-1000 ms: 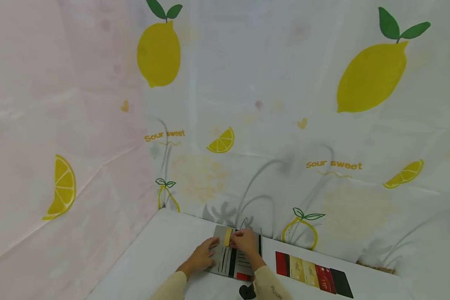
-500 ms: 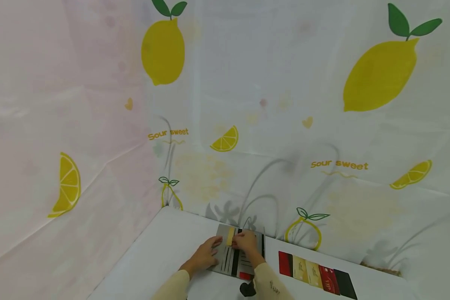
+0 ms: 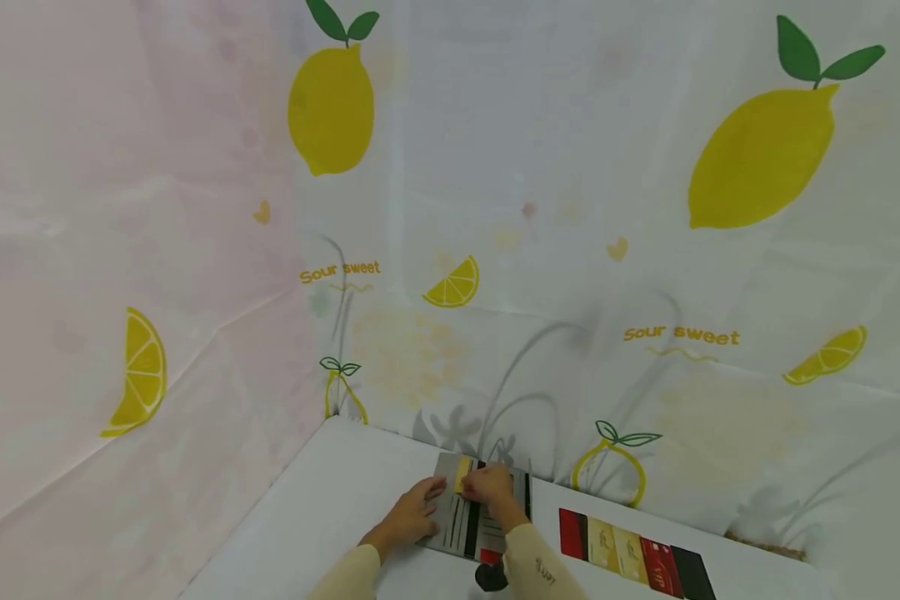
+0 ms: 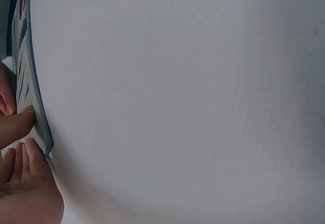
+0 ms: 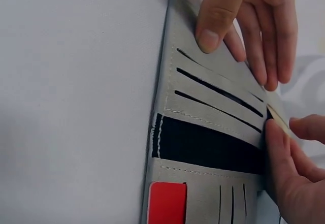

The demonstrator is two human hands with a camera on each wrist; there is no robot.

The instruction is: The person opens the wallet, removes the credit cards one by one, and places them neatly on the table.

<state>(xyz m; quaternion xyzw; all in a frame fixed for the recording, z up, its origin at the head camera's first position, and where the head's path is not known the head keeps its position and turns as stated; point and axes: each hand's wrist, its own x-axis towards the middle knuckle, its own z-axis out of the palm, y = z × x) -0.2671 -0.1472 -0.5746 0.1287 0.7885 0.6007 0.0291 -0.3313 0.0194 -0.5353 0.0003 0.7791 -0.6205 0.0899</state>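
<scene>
A grey wallet [image 3: 446,533] with card slots lies unfolded on the white table. My left hand [image 3: 407,512] grips its left edge; the right wrist view shows the left thumb [image 5: 209,37] on the grey face and the fingers beyond the edge. At the far side, my right hand [image 3: 492,492] pinches a gold card [image 3: 462,472] along the slotted panel. Only a pale sliver of that card [image 5: 277,113] shows beside the fingers in the right wrist view. A red card [image 5: 167,203] sits in a slot on the other panel.
Right of the wallet lies a row of cards: a red one [image 3: 572,533], two gold ones, a red VIP card [image 3: 660,568] and a black one [image 3: 693,573]. A black heart-shaped thing [image 3: 491,576] is by the right sleeve. A lemon-printed curtain [image 3: 540,250] backs the table.
The head view has shifted slightly, so everything appears a little further right. Both hands keep nearly the same places on the wallet and the gold card.
</scene>
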